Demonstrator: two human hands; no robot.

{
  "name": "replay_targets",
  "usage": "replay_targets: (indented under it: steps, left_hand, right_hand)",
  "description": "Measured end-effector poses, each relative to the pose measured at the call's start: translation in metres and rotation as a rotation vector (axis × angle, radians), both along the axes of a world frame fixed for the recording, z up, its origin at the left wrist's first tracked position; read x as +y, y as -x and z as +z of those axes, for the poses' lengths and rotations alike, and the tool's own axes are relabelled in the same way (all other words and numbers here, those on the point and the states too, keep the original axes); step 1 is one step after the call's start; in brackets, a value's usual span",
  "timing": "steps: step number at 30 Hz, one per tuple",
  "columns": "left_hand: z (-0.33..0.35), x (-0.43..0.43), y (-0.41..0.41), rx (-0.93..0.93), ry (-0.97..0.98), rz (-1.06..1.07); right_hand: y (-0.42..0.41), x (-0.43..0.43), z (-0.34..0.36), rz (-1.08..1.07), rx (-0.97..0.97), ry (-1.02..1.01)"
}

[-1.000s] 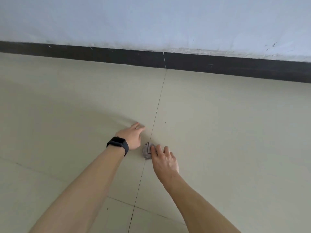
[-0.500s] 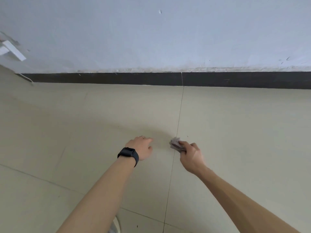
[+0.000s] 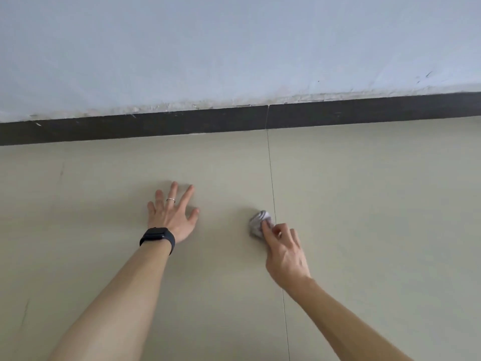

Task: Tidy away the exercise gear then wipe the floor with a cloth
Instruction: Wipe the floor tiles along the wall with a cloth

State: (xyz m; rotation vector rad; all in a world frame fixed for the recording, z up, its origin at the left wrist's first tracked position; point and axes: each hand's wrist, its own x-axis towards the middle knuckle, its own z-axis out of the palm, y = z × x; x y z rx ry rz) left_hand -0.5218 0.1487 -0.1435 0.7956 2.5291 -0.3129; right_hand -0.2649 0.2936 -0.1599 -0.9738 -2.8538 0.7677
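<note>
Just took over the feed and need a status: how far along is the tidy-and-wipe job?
No exercise gear shows on the visible floor, so tidying looks done here, though only this patch is in view. Wiping is in hand: the right hand presses a balled grey cloth down beside the tile seam, while the left hand lies flat, fingers spread. How much floor remains cannot be judged.

The floor (image 3: 364, 204) was smooth, pale beige tile with a soft satin sheen, split by a thin dark grout line (image 3: 272, 183). The skirting (image 3: 156, 125) along its far edge was dark and matt, its top edge smeared with rough, chalky plaster. The wall (image 3: 234, 48) above looked matt, painted pale blue-white and faintly scuffed. The cloth (image 3: 257, 222) was crumpled, soft grey fabric. The watch (image 3: 157, 237) looked matt black, its strap rubbery. The ring (image 3: 170, 200) was shiny metal.
</note>
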Motion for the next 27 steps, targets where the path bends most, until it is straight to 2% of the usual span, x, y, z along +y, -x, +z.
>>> replay_targets:
  steps: [2,4,6,8,10,13,15,16,18,21,23,25,27]
  left_hand:
    - [-0.007,0.003,0.017,0.020,-0.033,-0.012]
    - [-0.014,0.003,0.034,0.044,-0.088,-0.034]
    - [-0.021,0.001,0.051,0.027,-0.154,0.044]
    - [-0.030,-0.002,0.062,0.014,-0.223,0.186]
    - [-0.039,-0.006,0.062,0.069,-0.284,0.213]
    - [-0.046,-0.006,0.065,0.105,-0.323,0.195]
    - [-0.048,-0.008,0.065,0.098,-0.325,0.211]
    - [-0.049,-0.009,0.066,0.101,-0.319,0.208]
    - [-0.049,-0.008,0.069,0.099,-0.309,0.207]
    - [-0.050,-0.009,0.069,0.095,-0.303,0.211]
    - [-0.050,-0.009,0.070,0.094,-0.309,0.217]
    - [-0.051,-0.010,0.070,0.096,-0.321,0.224]
    - [-0.053,-0.010,0.069,0.106,-0.331,0.220]
  right_hand:
    - [0.007,-0.021,-0.003,0.145,-0.038,0.031]
    - [0.017,-0.007,-0.002,0.122,-0.041,0.028]
    - [0.025,0.025,-0.001,-0.064,-0.035,0.004]
    - [0.031,0.070,0.000,-0.369,-0.034,-0.004]
    - [0.039,0.114,0.000,-0.662,-0.077,0.019]
    - [0.081,0.142,-0.006,-0.855,-0.119,-0.012]
    - [0.126,0.130,-0.010,-0.839,-0.095,-0.025]
    - [0.150,0.118,-0.012,-0.766,-0.063,-0.049]
    - [0.193,0.080,-0.011,-0.483,0.004,-0.098]
    - [0.222,0.033,-0.010,0.078,0.006,-0.150]
    - [0.219,0.049,-0.009,0.231,-0.021,-0.209]
    - [0.208,0.085,-0.007,0.094,-0.091,-0.255]
    - [0.197,0.125,-0.003,-0.273,-0.177,-0.244]
